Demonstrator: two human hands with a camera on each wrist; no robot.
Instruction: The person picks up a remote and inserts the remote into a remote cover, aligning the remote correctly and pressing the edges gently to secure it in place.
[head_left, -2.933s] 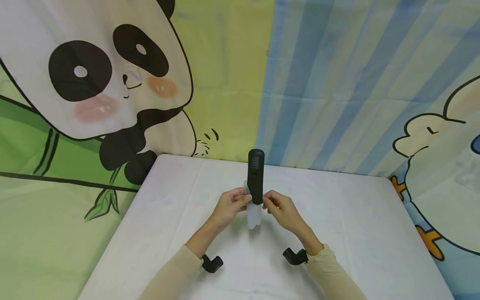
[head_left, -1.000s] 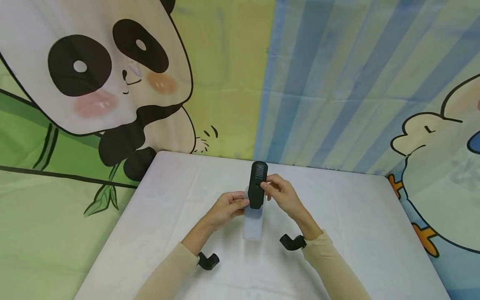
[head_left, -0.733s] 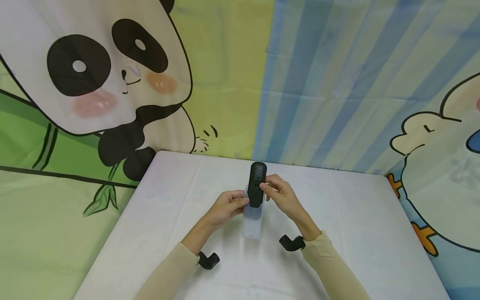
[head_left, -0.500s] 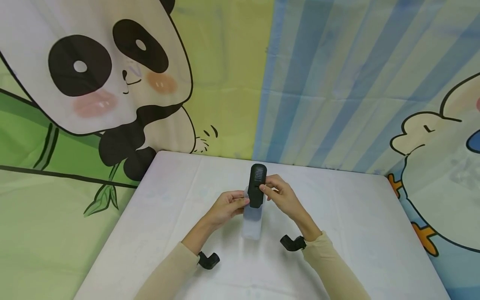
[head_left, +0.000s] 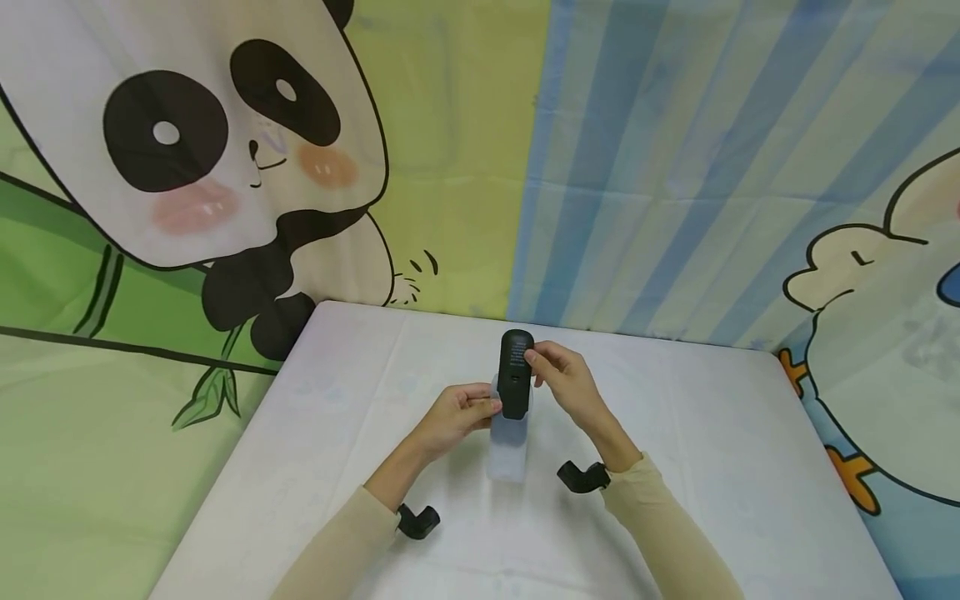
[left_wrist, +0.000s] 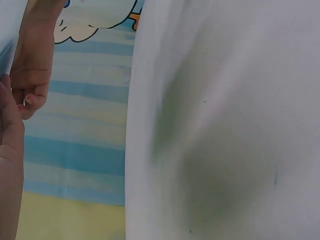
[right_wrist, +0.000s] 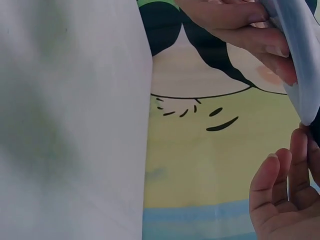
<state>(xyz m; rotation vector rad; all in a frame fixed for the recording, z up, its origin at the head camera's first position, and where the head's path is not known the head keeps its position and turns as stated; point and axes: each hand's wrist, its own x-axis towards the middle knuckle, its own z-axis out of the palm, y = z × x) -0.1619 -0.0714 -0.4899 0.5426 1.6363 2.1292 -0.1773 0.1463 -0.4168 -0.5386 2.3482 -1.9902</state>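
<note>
A black remote control, its labelled back facing up, sticks partly out of a translucent sleeve in the head view. My left hand pinches the sleeve and the remote's lower left side, thumb in front. On the other side, my right hand pinches the remote's upper right edge between thumb and fingers. The right wrist view shows the sleeve from its side, with the left hand's fingers along it and the right hand below. Most of the remote is hidden there.
A white-covered table lies under both hands. Behind it hangs a printed cloth with a panda and stripes. Each wrist carries a black camera mount, the left one and the right one.
The remote and sleeve have come lower since the earliest frame. My right hand has moved from the remote's lower end up to its upper edge, sliding higher in the last half second.
</note>
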